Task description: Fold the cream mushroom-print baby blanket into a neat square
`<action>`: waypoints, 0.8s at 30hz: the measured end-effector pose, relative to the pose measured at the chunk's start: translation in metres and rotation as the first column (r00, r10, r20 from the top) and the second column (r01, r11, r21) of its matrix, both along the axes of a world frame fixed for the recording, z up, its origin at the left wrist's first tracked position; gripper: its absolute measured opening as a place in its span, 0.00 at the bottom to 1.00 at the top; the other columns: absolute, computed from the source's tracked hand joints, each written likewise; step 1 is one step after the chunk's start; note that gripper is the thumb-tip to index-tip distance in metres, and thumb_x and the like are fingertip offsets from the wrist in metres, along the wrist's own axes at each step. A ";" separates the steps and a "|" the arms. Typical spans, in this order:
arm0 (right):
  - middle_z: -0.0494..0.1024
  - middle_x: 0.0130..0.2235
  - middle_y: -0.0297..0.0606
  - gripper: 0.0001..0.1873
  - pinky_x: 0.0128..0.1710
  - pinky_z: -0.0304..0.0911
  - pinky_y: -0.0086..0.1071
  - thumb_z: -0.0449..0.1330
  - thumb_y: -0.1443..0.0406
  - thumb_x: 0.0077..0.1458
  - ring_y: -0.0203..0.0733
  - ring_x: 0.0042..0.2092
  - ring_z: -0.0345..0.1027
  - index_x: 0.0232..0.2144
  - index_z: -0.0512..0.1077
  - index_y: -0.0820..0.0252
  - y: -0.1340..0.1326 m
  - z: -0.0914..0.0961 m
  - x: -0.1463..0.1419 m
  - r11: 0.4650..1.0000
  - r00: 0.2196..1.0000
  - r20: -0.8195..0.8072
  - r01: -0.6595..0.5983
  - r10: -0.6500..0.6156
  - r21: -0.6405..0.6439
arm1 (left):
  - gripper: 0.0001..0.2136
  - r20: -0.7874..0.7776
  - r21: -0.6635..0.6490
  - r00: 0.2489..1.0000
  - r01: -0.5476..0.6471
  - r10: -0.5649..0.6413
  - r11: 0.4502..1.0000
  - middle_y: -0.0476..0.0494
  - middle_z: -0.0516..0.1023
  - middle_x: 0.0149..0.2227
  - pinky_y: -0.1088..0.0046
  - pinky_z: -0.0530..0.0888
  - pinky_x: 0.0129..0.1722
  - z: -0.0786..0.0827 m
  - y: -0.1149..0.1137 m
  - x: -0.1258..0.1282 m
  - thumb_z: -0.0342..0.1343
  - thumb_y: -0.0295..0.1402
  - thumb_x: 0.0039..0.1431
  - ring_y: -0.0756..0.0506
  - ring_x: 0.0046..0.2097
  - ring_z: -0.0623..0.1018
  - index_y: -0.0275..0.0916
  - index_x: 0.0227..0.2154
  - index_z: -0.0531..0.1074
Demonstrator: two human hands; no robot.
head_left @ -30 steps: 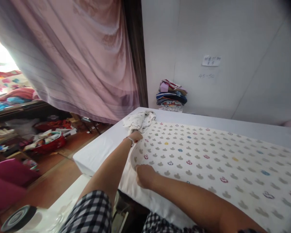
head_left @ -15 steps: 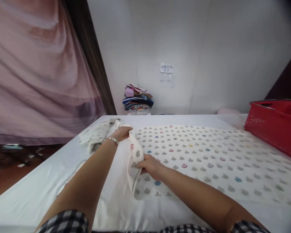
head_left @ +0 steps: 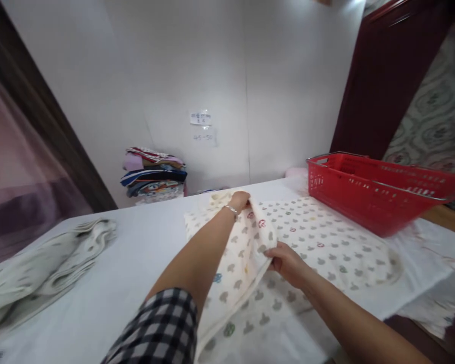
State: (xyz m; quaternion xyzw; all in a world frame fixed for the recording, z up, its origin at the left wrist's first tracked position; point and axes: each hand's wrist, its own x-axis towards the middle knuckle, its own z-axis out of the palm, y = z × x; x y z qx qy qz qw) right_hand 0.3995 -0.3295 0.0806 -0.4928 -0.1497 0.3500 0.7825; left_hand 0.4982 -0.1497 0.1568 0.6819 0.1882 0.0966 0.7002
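A white cloth (head_left: 307,227) printed with grey, red, blue and green mushroom-like shapes is spread on the white table (head_left: 136,247). Its left part is lifted and folded over toward the right. My left hand (head_left: 241,200), with a bracelet at the wrist, grips the far part of the raised fold. Nearer to me, my right hand (head_left: 286,260) pinches the same fold between thumb and fingers. Between both hands the fold stands up off the layer below. The near end of the cloth runs out of view at the bottom.
A red plastic basket (head_left: 364,192) stands at the right, beside the cloth's far edge. Folded clothes (head_left: 155,174) are piled by the wall at the back. On the table's left lies a crumpled pale cloth (head_left: 53,263). Paper labels (head_left: 202,126) hang on the wall.
Both hands have carried the cloth's left edge to the right, folding it over the rest. My view has turned right, bringing more of the red basket into sight.
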 end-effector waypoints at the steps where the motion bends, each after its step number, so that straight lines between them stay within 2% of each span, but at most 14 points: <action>1: 0.77 0.33 0.41 0.14 0.32 0.68 0.33 0.59 0.69 0.40 0.43 0.34 0.71 0.34 0.71 0.64 -0.022 -0.004 0.013 0.998 0.998 0.002 0.068 -0.068 -0.008 | 0.10 0.008 -0.018 0.998 0.070 -0.070 0.997 0.43 0.73 0.36 0.73 0.73 0.32 0.002 -0.028 0.015 0.51 0.30 0.58 0.51 0.32 0.74 0.33 0.42 0.67; 3: 0.77 0.32 0.41 0.12 0.31 0.68 0.32 0.60 0.70 0.40 0.42 0.33 0.71 0.32 0.71 0.65 -0.070 -0.017 0.038 0.975 0.976 -0.008 0.219 -0.220 -0.029 | 0.15 0.028 -0.058 0.974 0.225 -0.223 0.973 0.41 0.75 0.36 0.73 0.73 0.33 0.004 -0.080 0.036 0.54 0.28 0.55 0.51 0.31 0.75 0.34 0.46 0.65; 5: 0.77 0.27 0.40 0.08 0.28 0.68 0.29 0.60 0.72 0.39 0.41 0.29 0.71 0.28 0.71 0.66 -0.117 -0.034 0.061 0.913 0.915 -0.050 0.394 -0.400 -0.109 | 0.24 0.066 -0.109 0.907 0.421 -0.416 0.900 0.39 0.75 0.41 0.71 0.74 0.35 0.003 -0.118 0.047 0.58 0.30 0.51 0.49 0.34 0.76 0.38 0.52 0.60; 8: 0.76 0.24 0.40 0.06 0.29 0.69 0.29 0.59 0.76 0.37 0.41 0.28 0.71 0.23 0.70 0.66 -0.169 -0.060 0.081 0.804 0.784 -0.194 0.551 -0.590 -0.223 | 0.30 0.096 -0.127 0.761 0.649 -0.642 0.750 0.35 0.69 0.51 0.68 0.73 0.37 -0.007 -0.134 0.047 0.60 0.36 0.48 0.46 0.38 0.76 0.41 0.55 0.57; 9: 0.77 0.26 0.41 0.07 0.32 0.69 0.29 0.59 0.76 0.38 0.42 0.30 0.72 0.24 0.70 0.66 -0.180 -0.065 0.083 0.797 0.764 -0.233 0.559 -0.602 -0.228 | 0.28 0.070 -0.093 0.768 0.641 -0.637 0.762 0.35 0.68 0.51 0.69 0.73 0.37 -0.012 -0.127 0.043 0.60 0.37 0.48 0.45 0.39 0.76 0.40 0.53 0.60; 10: 0.77 0.28 0.41 0.08 0.34 0.70 0.30 0.59 0.77 0.38 0.43 0.32 0.73 0.26 0.71 0.65 -0.186 -0.067 0.083 0.796 0.754 -0.258 0.560 -0.604 -0.227 | 0.24 0.035 -0.037 0.812 0.584 -0.583 0.811 0.35 0.69 0.50 0.70 0.73 0.37 -0.017 -0.114 0.038 0.60 0.37 0.48 0.45 0.39 0.76 0.38 0.49 0.64; 11: 0.77 0.30 0.42 0.09 0.35 0.70 0.31 0.60 0.76 0.40 0.43 0.34 0.73 0.28 0.71 0.65 -0.188 -0.068 0.081 0.801 0.756 -0.265 0.556 -0.599 -0.222 | 0.19 -0.023 0.040 0.883 0.470 -0.469 0.882 0.36 0.72 0.47 0.72 0.72 0.35 -0.023 -0.097 0.030 0.59 0.36 0.49 0.45 0.38 0.76 0.37 0.44 0.68; 12: 0.78 0.31 0.42 0.09 0.36 0.70 0.31 0.60 0.75 0.41 0.44 0.35 0.73 0.29 0.71 0.64 -0.188 -0.067 0.079 0.805 0.764 -0.256 0.550 -0.592 -0.221 | 0.14 -0.065 0.145 0.959 0.283 -0.276 0.948 0.38 0.74 0.43 0.74 0.71 0.34 -0.028 -0.076 0.021 0.60 0.35 0.48 0.45 0.37 0.76 0.36 0.38 0.71; 13: 0.78 0.32 0.43 0.08 0.36 0.70 0.32 0.60 0.74 0.43 0.44 0.36 0.73 0.31 0.71 0.64 -0.185 -0.064 0.077 0.806 0.771 -0.239 0.549 -0.591 -0.221 | 0.11 -0.085 0.195 0.984 0.173 -0.159 0.965 0.38 0.75 0.41 0.75 0.70 0.34 -0.033 -0.052 0.009 0.60 0.33 0.47 0.45 0.38 0.75 0.36 0.35 0.71; 16: 0.77 0.33 0.42 0.08 0.34 0.71 0.34 0.60 0.69 0.48 0.45 0.37 0.73 0.34 0.70 0.61 -0.176 -0.058 0.074 0.805 0.776 -0.219 0.550 -0.591 -0.224 | 0.07 -0.118 0.277 0.992 -0.017 0.052 0.961 0.40 0.75 0.36 0.76 0.69 0.33 -0.050 0.017 -0.039 0.59 0.31 0.45 0.43 0.41 0.74 0.36 0.28 0.69; 19: 0.77 0.32 0.40 0.08 0.32 0.71 0.34 0.60 0.68 0.48 0.44 0.35 0.73 0.34 0.69 0.60 -0.177 -0.058 0.079 0.791 0.763 -0.220 0.561 -0.608 -0.245 | 0.11 -0.202 0.362 0.952 -0.145 0.229 0.921 0.40 0.74 0.35 0.72 0.70 0.33 -0.070 0.061 -0.103 0.61 0.34 0.43 0.41 0.41 0.74 0.37 0.30 0.68; 21: 0.76 0.30 0.39 0.09 0.29 0.70 0.32 0.61 0.70 0.44 0.43 0.33 0.72 0.32 0.68 0.59 -0.186 -0.061 0.084 0.773 0.763 -0.160 0.580 -0.626 -0.257 | 0.19 -0.391 0.290 0.888 -0.130 0.241 0.948 0.39 0.74 0.34 0.66 0.72 0.32 -0.084 0.068 -0.144 0.61 0.41 0.42 0.40 0.36 0.75 0.36 0.35 0.67; 23: 0.75 0.27 0.36 0.08 0.25 0.67 0.31 0.62 0.70 0.42 0.41 0.28 0.70 0.28 0.67 0.58 -0.199 -0.063 0.089 0.712 0.742 -0.020 0.634 -0.670 -0.301 | 0.23 -0.479 0.047 0.875 -0.057 0.073 0.997 0.36 0.75 0.36 0.64 0.73 0.35 -0.094 0.059 -0.176 0.61 0.47 0.42 0.42 0.35 0.76 0.35 0.36 0.67; 24: 0.73 0.24 0.35 0.07 0.22 0.65 0.30 0.62 0.68 0.43 0.40 0.25 0.68 0.27 0.66 0.58 -0.206 -0.062 0.091 0.653 0.722 0.087 0.665 -0.687 -0.363 | 0.24 -0.492 -0.071 0.870 -0.005 -0.031 0.997 0.36 0.75 0.37 0.65 0.73 0.37 -0.096 0.050 -0.187 0.61 0.48 0.42 0.42 0.35 0.77 0.35 0.37 0.67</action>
